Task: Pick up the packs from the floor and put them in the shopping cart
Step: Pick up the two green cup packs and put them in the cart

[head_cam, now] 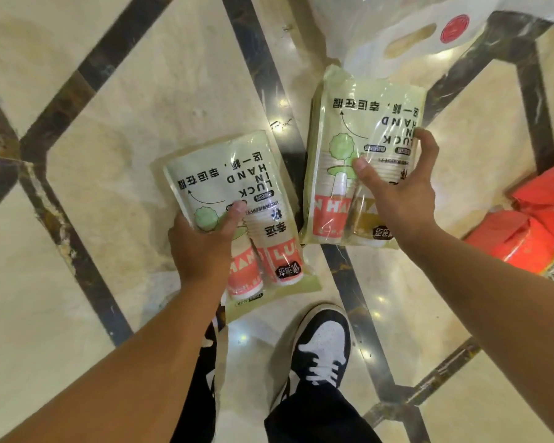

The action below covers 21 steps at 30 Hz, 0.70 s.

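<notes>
Both hands are clamped on packs: the left hand [202,247] grips the left pack [234,199] at frame centre, thumb on top, and the right hand [397,190] grips the right pack [362,148] at upper centre right. Each pack is held over the floor [109,123], apparently lifted clear. Slick film could slide through a one-handed pinch, dropping a pack. No cart is clearly visible. Arms reach forward and down, palms turned inward, above a shoe [322,343].
</notes>
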Each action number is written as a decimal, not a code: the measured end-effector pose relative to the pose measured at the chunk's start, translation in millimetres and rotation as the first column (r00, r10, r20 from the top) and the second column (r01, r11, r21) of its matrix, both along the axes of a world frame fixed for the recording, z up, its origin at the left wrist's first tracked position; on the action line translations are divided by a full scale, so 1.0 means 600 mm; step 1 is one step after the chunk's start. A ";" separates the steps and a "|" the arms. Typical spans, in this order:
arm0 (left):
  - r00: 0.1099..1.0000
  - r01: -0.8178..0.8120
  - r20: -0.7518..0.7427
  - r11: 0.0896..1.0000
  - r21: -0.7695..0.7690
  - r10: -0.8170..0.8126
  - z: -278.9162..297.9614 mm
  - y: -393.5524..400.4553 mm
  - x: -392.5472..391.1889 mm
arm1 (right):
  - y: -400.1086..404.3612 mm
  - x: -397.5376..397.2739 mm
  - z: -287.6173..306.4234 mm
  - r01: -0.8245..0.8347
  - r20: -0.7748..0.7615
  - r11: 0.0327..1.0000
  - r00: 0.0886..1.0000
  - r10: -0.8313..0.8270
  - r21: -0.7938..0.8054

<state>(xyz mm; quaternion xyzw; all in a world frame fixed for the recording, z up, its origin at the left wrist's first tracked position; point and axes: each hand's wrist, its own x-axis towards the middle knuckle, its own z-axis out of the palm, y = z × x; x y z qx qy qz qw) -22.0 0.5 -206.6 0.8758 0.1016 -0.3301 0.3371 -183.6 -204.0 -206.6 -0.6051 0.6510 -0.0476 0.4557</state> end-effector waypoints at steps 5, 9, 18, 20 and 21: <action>0.979 -0.111 -0.178 0.993 -0.049 0.100 0.011 0.004 0.028 | -0.004 0.011 0.017 -0.006 0.046 1.000 0.999 0.007 -0.028; 0.972 -0.118 -0.215 0.989 -0.092 0.096 0.063 0.016 0.050 | -0.008 0.010 0.054 0.056 0.045 0.998 0.997 -0.057 0.033; 0.972 -0.075 -0.235 0.923 -0.377 -0.017 0.312 -0.031 0.100 | -0.023 0.016 0.291 0.152 0.038 0.986 0.987 -0.155 0.074; 0.978 -0.044 -0.204 0.908 -0.418 -0.047 0.383 -0.058 0.118 | -0.039 0.023 0.367 0.142 0.084 0.989 0.986 -0.145 0.038; 0.981 -0.018 -0.184 0.904 -0.428 -0.068 0.425 -0.076 0.126 | -0.050 0.028 0.410 0.142 0.111 0.990 0.983 -0.143 0.019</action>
